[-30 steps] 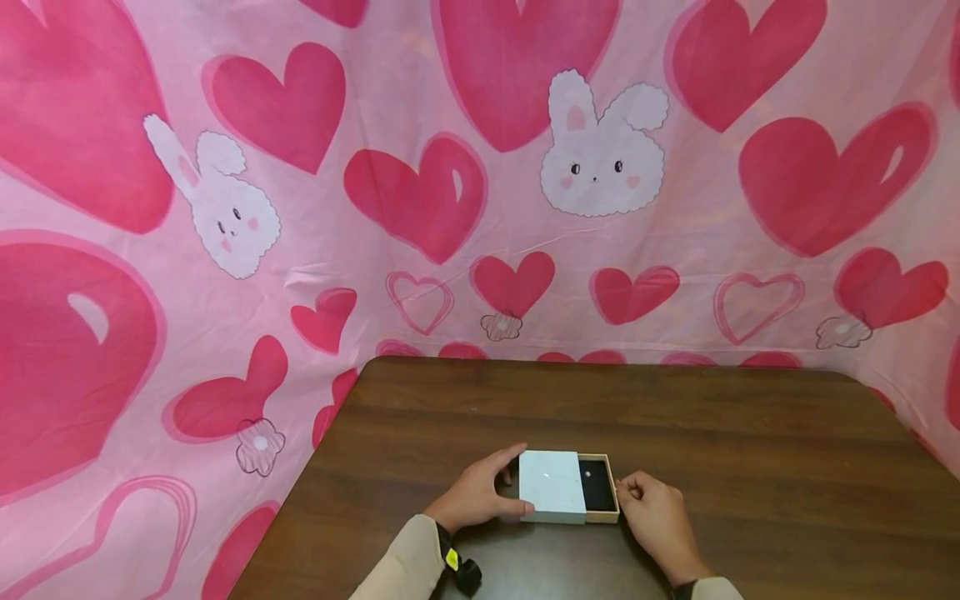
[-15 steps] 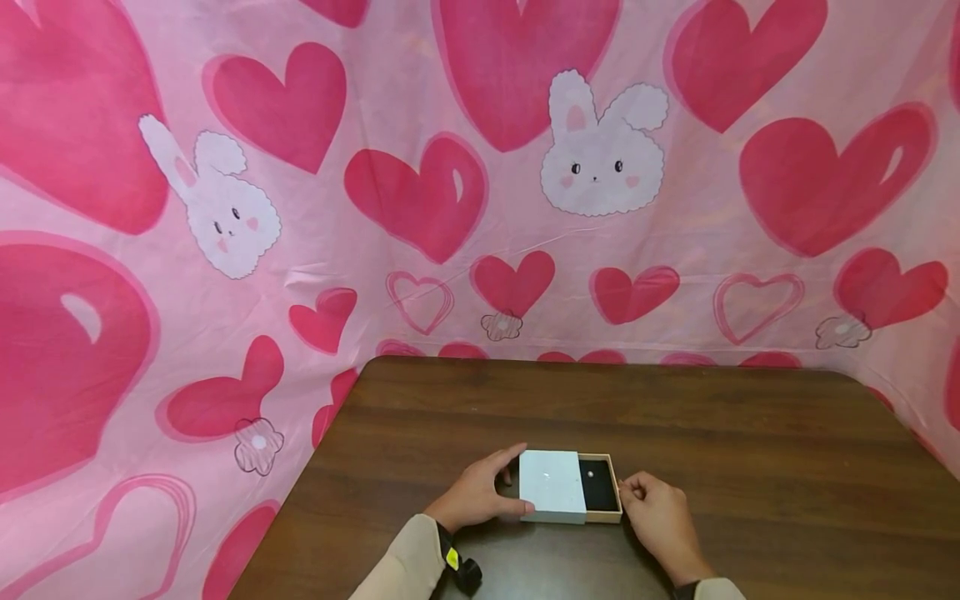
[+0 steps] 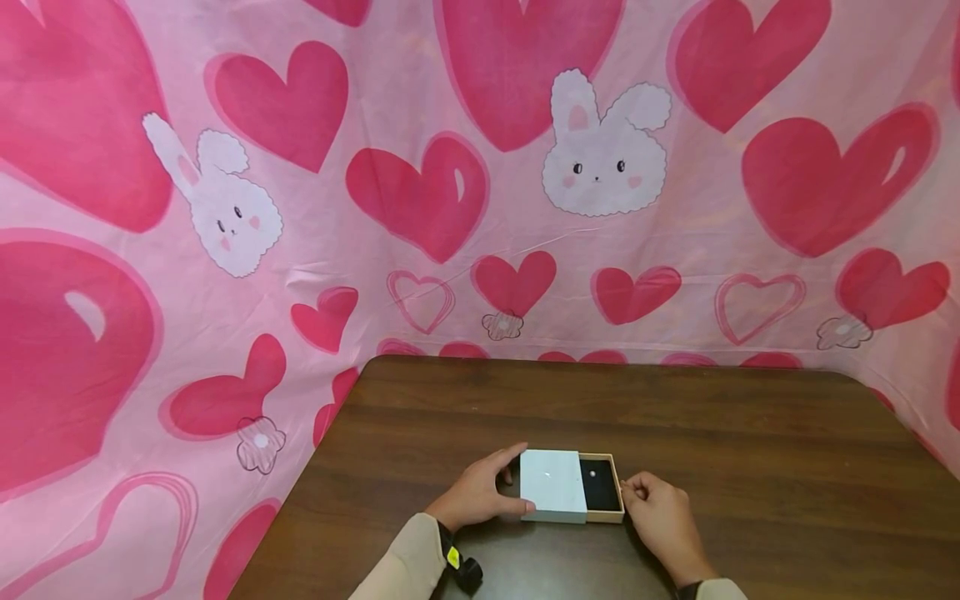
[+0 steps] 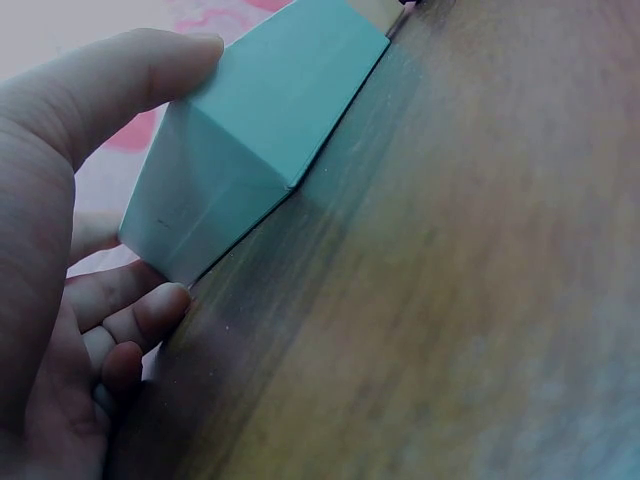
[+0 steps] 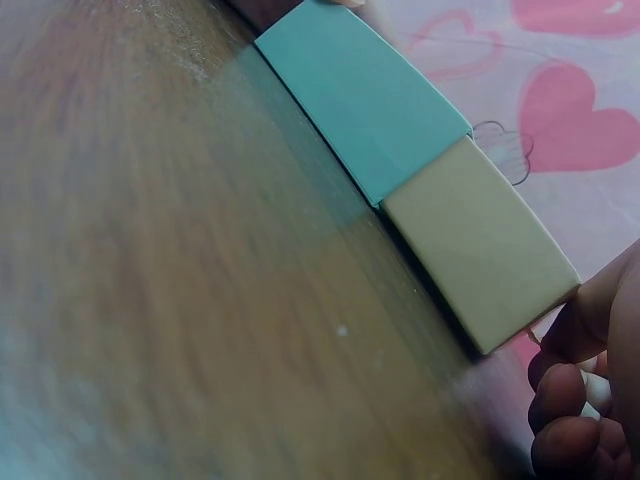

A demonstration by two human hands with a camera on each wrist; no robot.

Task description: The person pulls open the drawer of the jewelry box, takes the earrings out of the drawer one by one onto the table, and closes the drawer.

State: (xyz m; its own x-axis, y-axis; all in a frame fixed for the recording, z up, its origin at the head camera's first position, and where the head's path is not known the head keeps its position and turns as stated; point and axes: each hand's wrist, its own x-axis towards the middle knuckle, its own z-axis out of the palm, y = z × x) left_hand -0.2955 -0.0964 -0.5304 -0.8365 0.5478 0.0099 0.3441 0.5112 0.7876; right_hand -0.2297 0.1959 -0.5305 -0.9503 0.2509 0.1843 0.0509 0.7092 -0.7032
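Brown table beneath us, our left hand grips the white cover — our right hand pinches at the end of the tray — we should slide it straight.

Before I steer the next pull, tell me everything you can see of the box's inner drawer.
The drawer is a shallow, straight-sided tan tray, seemingly card, with a black insert bearing one small pale spot. It sits level, open side up, partly out of the pale blue sleeve on the right hand's side; the rest is hidden inside. The right hand pinches at its outer end, perhaps on a small tab, too small to confirm.
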